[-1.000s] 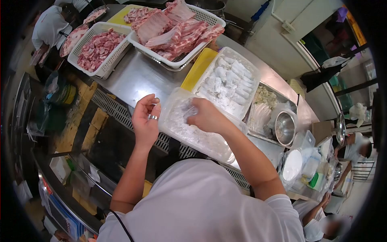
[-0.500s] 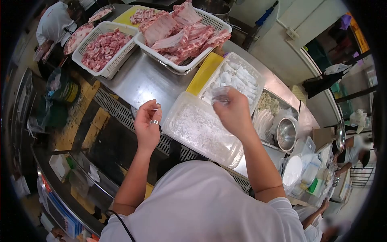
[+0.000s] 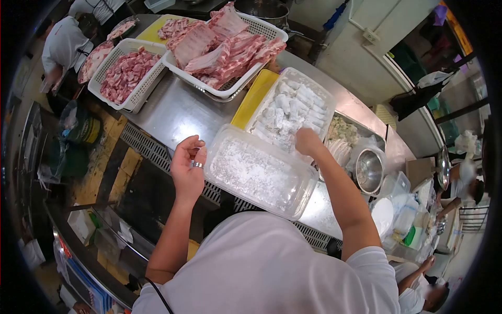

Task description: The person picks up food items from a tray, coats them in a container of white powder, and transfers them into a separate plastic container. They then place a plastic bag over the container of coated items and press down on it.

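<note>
My right hand is over the near right corner of a clear tub of white, flour-dusted rolls. Its fingers are closed and point down; whatever they grip is hidden. Just in front of my body a second clear tub holds a layer of white powder, with lumps scattered through it. Beside that tub's left edge, my left hand is raised with loosely curled fingers apart and nothing between them. It wears a ring.
A yellow board lies beside the roll tub. White baskets hold rib racks and cut meat pieces. At right are a tray of pale food and a metal bowl. Other people work at the far left and right.
My right hand has moved down and slightly right from above the tubs, toward the roll tub's near corner. The blurred whitish item at its fingers no longer shows. My left hand has barely moved.
</note>
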`<state>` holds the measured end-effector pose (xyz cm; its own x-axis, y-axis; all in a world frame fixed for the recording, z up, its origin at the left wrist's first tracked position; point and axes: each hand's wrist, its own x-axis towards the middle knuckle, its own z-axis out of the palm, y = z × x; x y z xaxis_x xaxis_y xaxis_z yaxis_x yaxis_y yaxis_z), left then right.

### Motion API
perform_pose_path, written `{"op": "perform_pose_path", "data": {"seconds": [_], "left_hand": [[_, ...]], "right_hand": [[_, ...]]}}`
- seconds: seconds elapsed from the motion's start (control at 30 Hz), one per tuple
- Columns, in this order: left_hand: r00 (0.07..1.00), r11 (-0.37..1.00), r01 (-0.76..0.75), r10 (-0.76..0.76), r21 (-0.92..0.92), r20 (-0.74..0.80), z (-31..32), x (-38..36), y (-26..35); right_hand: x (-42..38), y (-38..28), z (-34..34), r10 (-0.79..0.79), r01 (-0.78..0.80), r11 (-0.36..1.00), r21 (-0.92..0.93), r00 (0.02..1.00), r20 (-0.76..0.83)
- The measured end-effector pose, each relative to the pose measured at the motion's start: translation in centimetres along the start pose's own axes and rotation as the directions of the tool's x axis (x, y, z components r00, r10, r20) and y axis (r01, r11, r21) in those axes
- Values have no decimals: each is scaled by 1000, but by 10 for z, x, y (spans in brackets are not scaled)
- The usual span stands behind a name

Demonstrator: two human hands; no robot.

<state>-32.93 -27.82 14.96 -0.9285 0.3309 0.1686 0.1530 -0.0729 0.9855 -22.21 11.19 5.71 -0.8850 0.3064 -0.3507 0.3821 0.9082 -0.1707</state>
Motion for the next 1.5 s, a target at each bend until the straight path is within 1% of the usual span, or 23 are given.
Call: {"op": "perform_pose_path", "data": {"seconds": [0.07, 0.1, 0.17, 0.23, 0.27, 0.3, 0.37, 0.47, 0.57, 0.6, 0.67, 0.73, 0.77, 0.83, 0.87, 0.93, 1.0, 1.03, 1.1, 1.2, 1.3, 1.4, 1.5], "left_hand": [[1000, 1000, -22, 22, 13, -17, -3, -2, 1], [1000, 1000, -15, 15, -1, -22, -4, -2, 0], [1000, 1000, -2, 2, -30, -26, -6, -3, -3], [1000, 999, 5, -5, -32, -29, -3, -3, -4], [1000, 999, 9, -10, -35, -27, -1, -2, -4], [1000, 999, 16, -16, -29, -10, 1, -2, -4], [999, 999, 26, -26, -18, 28, 4, -1, -2], [999, 1000, 10, -9, -28, 41, 7, 2, -2], [998, 1000, -9, 9, -6, 56, 6, 3, -5], [998, 1000, 7, -7, -4, 55, 7, 4, -6], [998, 999, 32, -32, -2, 62, 10, 4, -7], [997, 1000, 11, -10, -4, 77, 14, 5, -7], [997, 1000, 1, 0, -7, 77, 18, 5, -7], [995, 998, -42, 37, 57, 89, 23, 2, -3], [991, 991, -80, 68, 103, 113, 26, 0, -1], [977, 971, -170, 144, 169, 158, 35, -5, 7], [954, 952, -238, 192, 192, 231, 42, -12, 14], [941, 941, -269, 212, 205, 262, 44, -16, 18], [940, 946, -262, 205, 191, 273, 48, -24, 23], [948, 952, -233, 178, 197, 264, 49, -35, 18], [954, 943, -236, 178, 235, 243, 47, -42, 18], [968, 943, -209, 161, 260, 194, 43, -45, 17], [967, 937, -216, 166, 275, 193, 40, -46, 17]], "right_hand": [[-4, 2, -14, 114, -96, 991, 91, 967, -229], [-15, -13, -38, 148, -98, 974, 204, 957, -248], [-52, -67, -105, 228, -95, 901, 424, 934, -275], [-75, -112, -138, 192, -5, 797, 604, 951, -244], [-81, -127, -142, 174, 33, 728, 685, 957, -232], [-81, -132, -132, 55, 150, 766, 625, 953, -297], [-79, -138, -104, -161, 346, 782, 518, 916, -368], [-105, -149, -122, -2, 183, 833, 522, 944, -329], [-136, -151, -149, 159, -16, 817, 577, 967, -197], [-139, -138, -131, 79, 89, 834, 544, 958, -277], [-141, -120, -86, -117, 275, 836, 475, 935, -336], [-153, -117, -94, -35, 193, 795, 576, 961, -273], [-149, -106, -101, 114, 78, 733, 675, 965, -236], [-134, -72, -121, 387, -124, 529, 839, 916, -109], [-119, -51, -122, 401, -180, 507, 843, 915, -46], [-82, -5, -93, 423, -285, 461, 841, 903, 74], [-42, 31, -21, 357, -390, 414, 823, 901, 247], [-28, 39, -4, 314, -441, 397, 805, 889, 333], [-17, 16, 2, 206, -496, 267, 826, 867, 454], [7, -6, 26, 167, -375, 14, 927, 915, 367], [38, -9, 60, 46, -447, -250, 859, 880, 472], [15, -37, 15, 203, -466, -37, 884, 863, 464], [8, -29, 6, 328, -313, 259, 914, 918, 222]]}}
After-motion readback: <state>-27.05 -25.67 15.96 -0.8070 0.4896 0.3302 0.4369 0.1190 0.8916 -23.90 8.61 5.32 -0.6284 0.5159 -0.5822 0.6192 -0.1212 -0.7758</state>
